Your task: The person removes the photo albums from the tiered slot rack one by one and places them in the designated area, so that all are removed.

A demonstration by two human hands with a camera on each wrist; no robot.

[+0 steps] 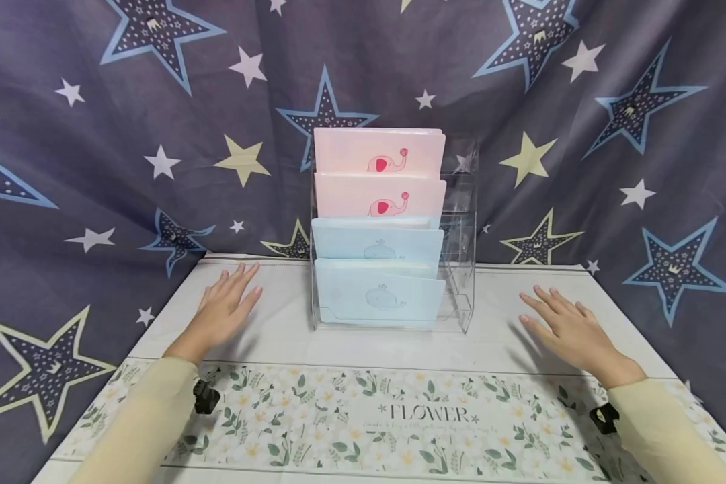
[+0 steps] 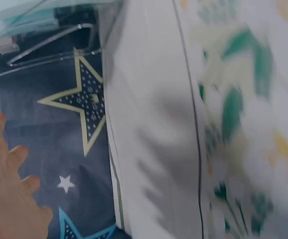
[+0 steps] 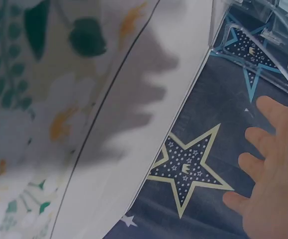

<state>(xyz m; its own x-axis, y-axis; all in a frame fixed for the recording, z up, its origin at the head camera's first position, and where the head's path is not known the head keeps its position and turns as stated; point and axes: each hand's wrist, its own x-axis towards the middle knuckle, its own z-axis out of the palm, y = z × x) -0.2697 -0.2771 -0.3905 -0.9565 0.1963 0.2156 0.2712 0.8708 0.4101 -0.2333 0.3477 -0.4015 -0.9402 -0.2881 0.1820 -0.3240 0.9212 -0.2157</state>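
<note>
A clear tiered rack [image 1: 460, 269] stands at the back middle of the table. Two pink folders [image 1: 351, 151] with an elephant print fill its upper tiers, one above the other. Below them, light blue folders [image 1: 347, 292] with a whale print sit in the lower tiers. My left hand [image 1: 220, 312] hovers over the table left of the rack, fingers spread and holding nothing. To the rack's right my right hand [image 1: 571, 329] is likewise raised with its fingers apart and nothing in it. Both wrist views show the fingers away from the rack.
A white tablecloth [image 1: 266, 343] with a floral band [image 1: 314, 417] marked FLOWER covers the table. Behind and at both sides hangs a dark curtain [image 1: 363, 40] with stars. Each wrist carries a small black device [image 1: 206, 396].
</note>
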